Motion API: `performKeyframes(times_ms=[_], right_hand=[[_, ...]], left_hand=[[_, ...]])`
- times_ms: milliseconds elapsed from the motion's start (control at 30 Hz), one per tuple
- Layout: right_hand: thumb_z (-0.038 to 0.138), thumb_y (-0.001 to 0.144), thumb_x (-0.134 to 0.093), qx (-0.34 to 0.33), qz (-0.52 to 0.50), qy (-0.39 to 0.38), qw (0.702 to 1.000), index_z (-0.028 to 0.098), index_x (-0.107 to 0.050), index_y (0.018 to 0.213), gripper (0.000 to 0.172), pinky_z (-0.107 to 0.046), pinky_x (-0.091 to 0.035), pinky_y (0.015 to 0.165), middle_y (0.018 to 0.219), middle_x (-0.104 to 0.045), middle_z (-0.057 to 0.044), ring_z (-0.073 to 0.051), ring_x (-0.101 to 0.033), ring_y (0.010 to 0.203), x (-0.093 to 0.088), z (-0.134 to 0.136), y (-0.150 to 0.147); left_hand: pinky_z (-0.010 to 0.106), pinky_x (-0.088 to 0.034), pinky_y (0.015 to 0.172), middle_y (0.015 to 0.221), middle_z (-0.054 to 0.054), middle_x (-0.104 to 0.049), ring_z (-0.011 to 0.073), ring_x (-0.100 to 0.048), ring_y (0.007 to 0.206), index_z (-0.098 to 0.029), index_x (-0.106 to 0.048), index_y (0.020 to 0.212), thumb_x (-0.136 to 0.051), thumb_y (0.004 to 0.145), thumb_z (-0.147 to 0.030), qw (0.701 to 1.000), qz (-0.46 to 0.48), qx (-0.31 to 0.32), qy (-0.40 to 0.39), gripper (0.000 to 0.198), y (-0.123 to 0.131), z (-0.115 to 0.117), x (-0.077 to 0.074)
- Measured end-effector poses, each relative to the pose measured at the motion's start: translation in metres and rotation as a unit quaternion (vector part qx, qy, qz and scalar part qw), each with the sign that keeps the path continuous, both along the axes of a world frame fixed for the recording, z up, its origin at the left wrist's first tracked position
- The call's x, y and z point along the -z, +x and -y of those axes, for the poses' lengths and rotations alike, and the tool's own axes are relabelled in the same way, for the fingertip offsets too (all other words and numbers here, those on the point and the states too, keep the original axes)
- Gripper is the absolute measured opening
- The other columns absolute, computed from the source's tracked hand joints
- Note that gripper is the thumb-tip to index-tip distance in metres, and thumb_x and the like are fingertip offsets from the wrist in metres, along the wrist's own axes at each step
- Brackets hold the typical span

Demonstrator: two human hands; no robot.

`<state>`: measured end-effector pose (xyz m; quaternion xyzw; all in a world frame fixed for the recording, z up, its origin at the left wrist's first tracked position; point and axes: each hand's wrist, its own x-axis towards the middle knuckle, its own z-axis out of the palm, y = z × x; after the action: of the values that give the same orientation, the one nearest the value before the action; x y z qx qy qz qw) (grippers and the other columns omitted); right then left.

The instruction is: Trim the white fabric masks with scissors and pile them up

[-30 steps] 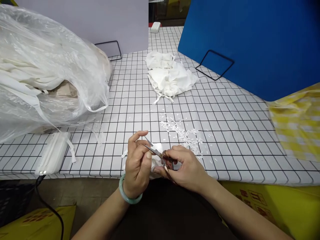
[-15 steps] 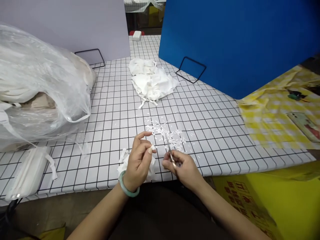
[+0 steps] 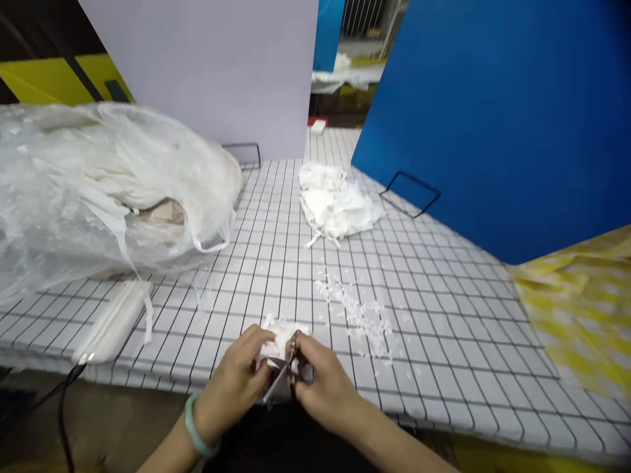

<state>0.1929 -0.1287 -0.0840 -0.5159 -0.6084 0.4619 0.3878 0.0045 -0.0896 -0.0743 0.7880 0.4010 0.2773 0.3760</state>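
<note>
My left hand (image 3: 235, 382), with a green bangle on its wrist, is closed around a small piece of white cloth (image 3: 279, 336) at the near edge of the grid-patterned table (image 3: 434, 289). My right hand (image 3: 323, 384) is closed on small scissors (image 3: 283, 374), whose blades point left and down beside the cloth. The two hands touch each other over the cloth. White snippets (image 3: 357, 314) lie scattered just beyond the right hand.
A large clear plastic bag of white fabric (image 3: 98, 190) fills the left side, with a flat white packet (image 3: 116, 320) in front of it. A pile of white cloth pieces (image 3: 338, 203) lies at the back middle. Blue board (image 3: 497, 118) and lilac board (image 3: 217, 72) stand behind; yellow checked cloth (image 3: 586, 302) at right.
The hands came together from apart; the scissors swung from pointing away to pointing left and down. The view tilted up, so the hands sit lower in frame.
</note>
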Motion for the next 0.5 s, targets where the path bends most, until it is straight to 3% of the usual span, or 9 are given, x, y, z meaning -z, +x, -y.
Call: performKeyframes(times_ms=[100,200,267,333,367,433,500], right_hand=[[0.010,0.077,-0.060,0.046,-0.069,0.061,0.995,0.025,-0.050,0.084,0.019,-0.028,-0.047,0.065,0.079,-0.053,0.002,-0.016,-0.053,0.071,-0.030,-0.047,0.015],[0.025,0.084,-0.064,0.144,-0.073,0.129,0.979,0.025,-0.053,0.092,0.014,-0.030,-0.051,0.070,0.086,-0.057,0.000,-0.018,-0.059,0.079,-0.071,-0.119,0.054],[0.034,0.083,-0.068,0.228,-0.012,0.166,0.959,0.024,-0.053,0.091,0.020,-0.031,-0.051,0.069,0.087,-0.060,-0.001,-0.018,-0.059,0.077,-0.092,-0.167,0.086],[0.044,0.079,-0.071,0.298,0.048,0.158,0.940,0.023,-0.052,0.089,0.029,-0.032,-0.049,0.068,0.092,-0.063,-0.003,-0.019,-0.059,0.076,-0.097,-0.200,0.113],[0.046,0.076,-0.074,0.314,0.054,0.156,0.935,0.023,-0.051,0.088,0.034,-0.032,-0.048,0.067,0.097,-0.063,-0.005,-0.019,-0.059,0.076,-0.092,-0.208,0.121],[0.051,0.073,-0.076,0.321,0.060,0.143,0.934,0.023,-0.051,0.087,0.039,-0.031,-0.045,0.063,0.099,-0.062,-0.005,-0.018,-0.056,0.072,-0.070,-0.209,0.124],[0.057,0.074,-0.075,0.280,0.064,0.115,0.951,0.024,-0.051,0.080,0.041,-0.030,-0.042,0.058,0.080,-0.061,-0.002,-0.018,-0.054,0.064,-0.042,-0.196,0.111]], left_hand=[[0.028,-0.051,0.061,0.088,0.003,-0.064,0.0178,-0.061,0.073,-0.024,-0.065,0.101,-0.054,0.089,-0.011,0.995,0.065,-0.049,0.052,0.020,0.035,-0.048,-0.033],[0.027,-0.048,0.061,0.090,0.003,-0.063,0.0162,-0.058,0.072,-0.020,-0.065,0.099,-0.055,0.088,-0.010,0.977,0.131,-0.062,0.153,0.018,0.093,-0.130,-0.070],[0.029,-0.049,0.064,0.094,0.005,-0.063,0.0156,-0.057,0.071,-0.018,-0.064,0.103,-0.054,0.087,-0.009,0.968,0.150,-0.082,0.185,0.021,0.137,-0.182,-0.082],[0.032,-0.054,0.069,0.103,0.008,-0.062,0.0159,-0.058,0.074,-0.017,-0.062,0.113,-0.055,0.083,-0.006,0.966,0.147,-0.089,0.193,0.033,0.167,-0.208,-0.076],[0.033,-0.055,0.071,0.104,0.008,-0.062,0.0164,-0.060,0.076,-0.017,-0.061,0.115,-0.056,0.080,-0.004,0.965,0.140,-0.092,0.200,0.037,0.174,-0.210,-0.067],[0.034,-0.058,0.076,0.100,0.007,-0.063,0.0184,-0.063,0.082,-0.019,-0.061,0.111,-0.058,0.077,-0.002,0.962,0.122,-0.100,0.221,0.038,0.168,-0.190,-0.040],[0.035,-0.058,0.086,0.101,0.005,-0.064,0.0200,-0.064,0.095,-0.022,-0.060,0.106,-0.057,0.077,-0.002,0.955,0.101,-0.124,0.250,0.036,0.142,-0.156,-0.014]])
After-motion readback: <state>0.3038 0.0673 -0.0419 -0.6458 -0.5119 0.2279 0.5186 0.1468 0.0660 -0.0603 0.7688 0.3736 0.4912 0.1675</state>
